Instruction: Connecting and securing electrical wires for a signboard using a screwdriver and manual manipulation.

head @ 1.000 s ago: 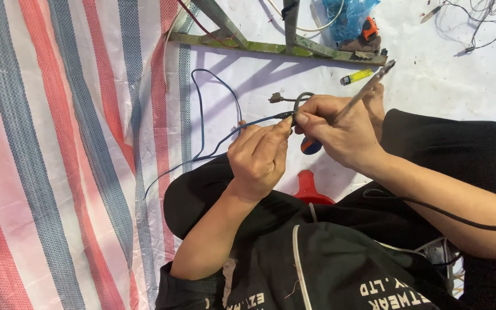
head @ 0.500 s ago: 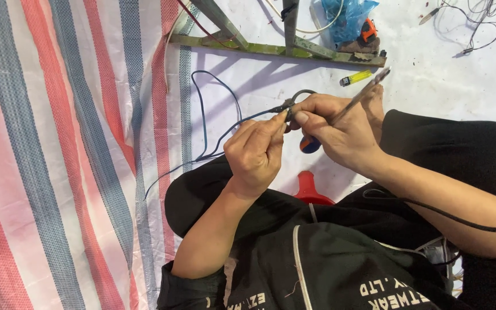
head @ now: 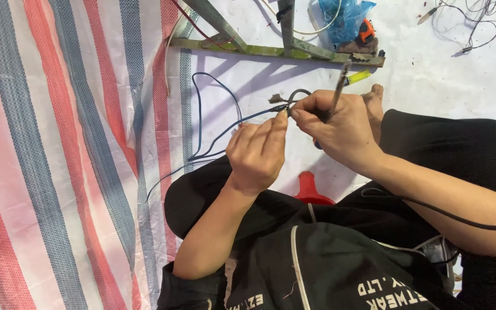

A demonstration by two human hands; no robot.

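I see the left hand [head: 256, 152] pinching the dark wire [head: 219, 135]; right hand [head: 340, 129], at three o'clock, clenches a screwdriver [head: 337, 86] and the wire end.

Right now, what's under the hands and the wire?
Under the left hand, right hand and wire: a white sheet and a red object, partly hidden by black clothing.

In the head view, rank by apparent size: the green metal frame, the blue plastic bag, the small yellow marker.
1. Green metal frame, the longest
2. Crumpled blue plastic bag
3. Small yellow marker
All lie about equally far away, so the ranking holds.
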